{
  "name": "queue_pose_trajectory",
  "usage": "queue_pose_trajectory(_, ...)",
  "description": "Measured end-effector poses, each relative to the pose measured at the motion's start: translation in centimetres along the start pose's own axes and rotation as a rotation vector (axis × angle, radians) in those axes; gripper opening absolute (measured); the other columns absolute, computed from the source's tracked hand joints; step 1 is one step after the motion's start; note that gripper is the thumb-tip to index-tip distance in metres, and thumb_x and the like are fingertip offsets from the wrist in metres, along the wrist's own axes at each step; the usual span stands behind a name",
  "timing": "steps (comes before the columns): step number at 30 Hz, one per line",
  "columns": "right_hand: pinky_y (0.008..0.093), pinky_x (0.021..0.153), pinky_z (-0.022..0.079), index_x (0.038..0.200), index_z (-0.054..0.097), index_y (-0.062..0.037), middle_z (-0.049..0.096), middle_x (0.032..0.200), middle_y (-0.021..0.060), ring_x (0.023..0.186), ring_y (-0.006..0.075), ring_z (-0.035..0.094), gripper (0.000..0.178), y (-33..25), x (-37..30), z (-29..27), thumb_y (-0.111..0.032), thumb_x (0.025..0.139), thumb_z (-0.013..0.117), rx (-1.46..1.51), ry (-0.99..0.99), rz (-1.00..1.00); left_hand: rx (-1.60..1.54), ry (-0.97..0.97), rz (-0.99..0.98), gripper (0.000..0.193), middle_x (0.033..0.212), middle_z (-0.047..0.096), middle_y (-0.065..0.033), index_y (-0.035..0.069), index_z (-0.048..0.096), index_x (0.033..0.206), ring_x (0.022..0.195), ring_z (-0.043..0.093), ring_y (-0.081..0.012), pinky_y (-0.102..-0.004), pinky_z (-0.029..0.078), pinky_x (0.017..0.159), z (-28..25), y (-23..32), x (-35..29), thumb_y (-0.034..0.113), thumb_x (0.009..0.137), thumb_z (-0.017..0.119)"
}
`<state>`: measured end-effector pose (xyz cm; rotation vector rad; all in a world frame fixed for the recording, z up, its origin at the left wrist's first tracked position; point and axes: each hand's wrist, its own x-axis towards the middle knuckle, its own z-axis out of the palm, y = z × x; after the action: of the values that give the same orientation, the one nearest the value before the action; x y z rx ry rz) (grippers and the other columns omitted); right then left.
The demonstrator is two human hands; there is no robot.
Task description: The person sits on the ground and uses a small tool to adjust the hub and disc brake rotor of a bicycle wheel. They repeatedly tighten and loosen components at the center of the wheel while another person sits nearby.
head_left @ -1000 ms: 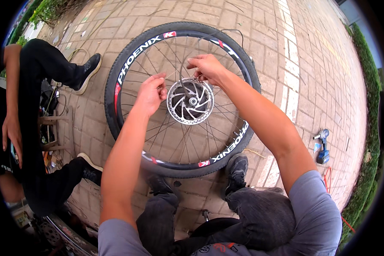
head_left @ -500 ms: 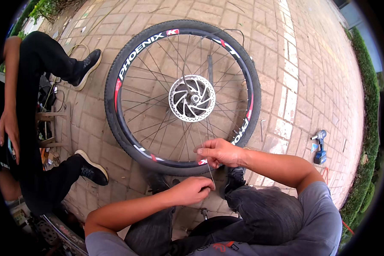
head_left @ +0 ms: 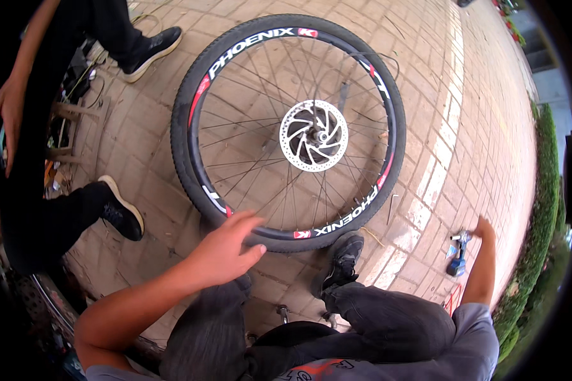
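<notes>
A bicycle wheel (head_left: 182, 130) with a black tyre, thin spokes and a silver disc brake rotor (head_left: 340, 136) lies flat on the paving in front of me. My left hand (head_left: 225, 251) hovers by the near left part of its rim, thumb apart from the fingers, with nothing visible in it; the fingertips are blurred. Far out to the right, my right hand (head_left: 485, 228) is beside a blue and black cordless power tool (head_left: 457, 265). The fingers of that hand are too small and turned away to make out, so a grip cannot be seen.
A seated person (head_left: 25, 190) in black is at the left, shoes near the wheel. An L-shaped hex key (head_left: 393, 206) lies just right of the tyre. A low wooden stool (head_left: 70, 130) stands at the left; a hedge (head_left: 540, 203) borders the right.
Both hands have parted from the thin wire-like spoke they held over the near rim, which no longer shows. My right hand has swung far right, my left hand leftward and up. The view has shifted.
</notes>
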<state>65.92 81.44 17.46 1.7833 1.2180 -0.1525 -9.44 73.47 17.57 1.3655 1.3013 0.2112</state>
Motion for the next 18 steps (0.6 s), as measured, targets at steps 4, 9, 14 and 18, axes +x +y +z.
queue_pose_trajectory(4, 0.0373, 0.059, 0.045, 0.090, 0.068, 0.0061, 0.060, 0.066, 0.0100, 0.063, 0.0238, 0.055, 0.050, -6.1, -1.3, -0.8, -0.043, 0.080, 0.065, 0.987, 0.327, 0.118, -0.363, 0.144, -0.065, 0.040, 0.122, 0.052, -0.0155, -0.001, 0.052, 0.122, 0.104, 0.057, -0.0213, -0.0352, 0.050, 0.085, 2.0, -3.8, 2.5, 0.018, 0.088, 0.061)
queue_pose_trajectory(9, 0.0395, 0.096, 0.041, 0.140, 0.031, 0.0052, 0.049, 0.128, 0.0303, 0.116, 0.0376, 0.052, 0.088, -8.8, 1.7, 3.5, -0.027, 0.070, 0.074, 0.517, 0.615, -0.066, -0.383, 0.179, 0.020, 0.035, 0.105, 0.062, -0.0137, -0.002, 0.055, 0.118, 0.095, 0.061, -0.0199, -0.0329, 0.050, 0.084, 2.2, -3.8, 4.7, 0.020, 0.090, 0.057)
queue_pose_trajectory(14, 0.0331, 0.068, 0.051, 0.112, 0.060, 0.0058, 0.066, 0.096, 0.0203, 0.089, 0.0268, 0.063, 0.047, -22.1, -4.7, -10.0, -0.028, 0.080, 0.069, 0.975, 0.065, -0.148, -0.381, 0.295, -0.009, 0.029, 0.085, 0.065, -0.0087, -0.003, 0.060, 0.107, 0.080, 0.063, -0.0150, -0.0295, 0.050, 0.074, 2.5, -6.2, 4.1, 0.021, 0.090, 0.058)
queue_pose_trajectory(18, 0.0340, 0.088, 0.047, 0.108, 0.062, 0.0059, 0.066, 0.100, 0.0203, 0.095, 0.0284, 0.063, 0.042, -27.5, -9.0, -15.2, -0.027, 0.082, 0.066, 0.804, 0.417, -0.475, -0.163, 0.342, -0.073, 0.030, 0.062, 0.059, -0.0055, -0.001, 0.063, 0.095, 0.053, 0.056, -0.0157, -0.0333, 0.046, 0.053, 2.4, -6.8, 4.3, 0.027, 0.089, 0.057)
